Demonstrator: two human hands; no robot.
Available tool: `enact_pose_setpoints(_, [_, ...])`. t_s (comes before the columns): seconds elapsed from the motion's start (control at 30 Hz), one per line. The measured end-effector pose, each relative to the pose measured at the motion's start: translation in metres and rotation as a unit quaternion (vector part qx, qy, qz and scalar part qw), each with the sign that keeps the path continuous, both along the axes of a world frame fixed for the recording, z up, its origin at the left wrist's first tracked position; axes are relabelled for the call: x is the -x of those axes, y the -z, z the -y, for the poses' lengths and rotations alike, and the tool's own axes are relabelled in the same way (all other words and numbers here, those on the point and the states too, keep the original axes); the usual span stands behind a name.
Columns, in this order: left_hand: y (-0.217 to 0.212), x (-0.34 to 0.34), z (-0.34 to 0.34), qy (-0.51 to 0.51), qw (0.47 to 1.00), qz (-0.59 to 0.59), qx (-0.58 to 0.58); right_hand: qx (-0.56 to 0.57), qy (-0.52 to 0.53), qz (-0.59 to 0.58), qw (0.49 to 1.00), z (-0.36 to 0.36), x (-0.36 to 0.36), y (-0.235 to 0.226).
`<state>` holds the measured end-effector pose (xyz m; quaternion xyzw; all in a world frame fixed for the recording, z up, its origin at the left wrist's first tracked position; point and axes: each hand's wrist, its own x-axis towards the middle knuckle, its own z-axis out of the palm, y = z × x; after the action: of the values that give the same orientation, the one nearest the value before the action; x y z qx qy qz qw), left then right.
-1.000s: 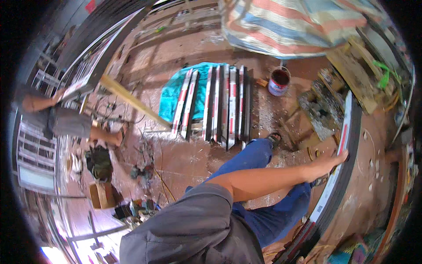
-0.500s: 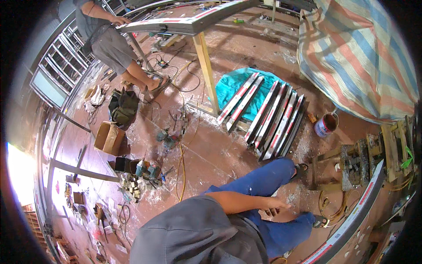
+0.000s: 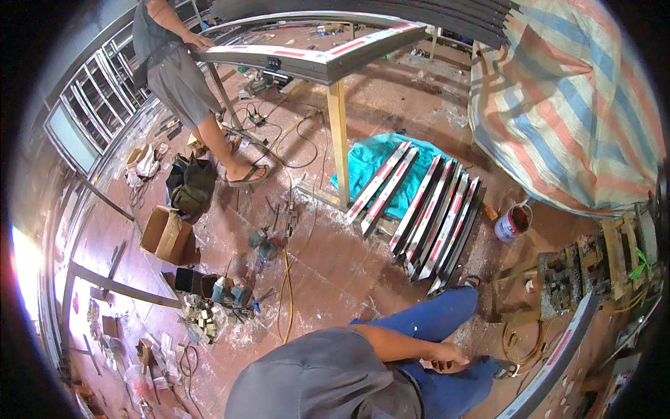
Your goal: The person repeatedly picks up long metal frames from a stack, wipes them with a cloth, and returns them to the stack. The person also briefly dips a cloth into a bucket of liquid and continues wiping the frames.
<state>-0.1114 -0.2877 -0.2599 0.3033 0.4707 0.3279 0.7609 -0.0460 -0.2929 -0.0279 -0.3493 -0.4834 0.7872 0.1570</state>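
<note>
A long dark bar (image 3: 556, 357) with a pale, red-marked strip along it slants up at the lower right of the view, its upper end just beside some rough wooden blocks (image 3: 562, 276). The left hand (image 3: 447, 356) is to the left of that bar and apart from it, over the blue trousers (image 3: 436, 313). Its fingers are loosely curled (I cannot tell whether anything is tucked inside them). The right hand is out of view, so its fingers cannot be told.

Farther out, a row of shorter bars (image 3: 426, 216) with similar strips lies side by side, partly on a teal cloth (image 3: 361, 155). To their right stands a paint bucket (image 3: 505, 229), reddish-brown inside, below a big striped sheet (image 3: 551, 105). Beyond the row, a wooden post (image 3: 338, 143) stands under the corner of a large frame (image 3: 303, 63), where a co-worker's hand (image 3: 201, 42) rests. On the floor to the left are a dark bag (image 3: 192, 188), an open cardboard box (image 3: 166, 237) and power tools (image 3: 230, 293).
</note>
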Motion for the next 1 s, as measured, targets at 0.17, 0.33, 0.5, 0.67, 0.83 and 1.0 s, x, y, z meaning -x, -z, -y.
enact_pose_setpoints(0.17, [-0.025, -0.016, 0.01, 0.092, 0.987, 0.126, -0.03, 0.002, 0.016, 0.004, 1.0, -0.001, -0.01, 0.004])
enact_pose_setpoints(0.33, [-0.091, -0.03, 0.046, 0.124, 0.98, 0.129, -0.086, 0.043, 0.062, 0.028, 0.997, -0.004, -0.039, 0.01])
enact_pose_setpoints(0.5, [-0.16, 0.021, 0.03, -0.142, 0.982, 0.116, -0.049, 0.054, 0.096, 0.041, 0.993, -0.023, -0.032, 0.019])
enact_pose_setpoints(0.67, [-0.162, 0.179, -0.011, -0.289, 0.949, 0.126, 0.017, -0.061, 0.013, 0.054, 0.997, -0.077, 0.029, 0.036])
enact_pose_setpoints(0.83, [-0.079, 0.354, -0.01, -0.301, 0.896, -0.317, 0.085, -0.172, 0.075, 0.107, 0.976, -0.142, 0.011, 0.086])
enact_pose_setpoints(1.0, [0.058, 0.461, -0.008, -0.272, 0.756, -0.575, 0.156, 0.066, 0.239, 0.188, 0.95, -0.162, -0.07, 0.181])
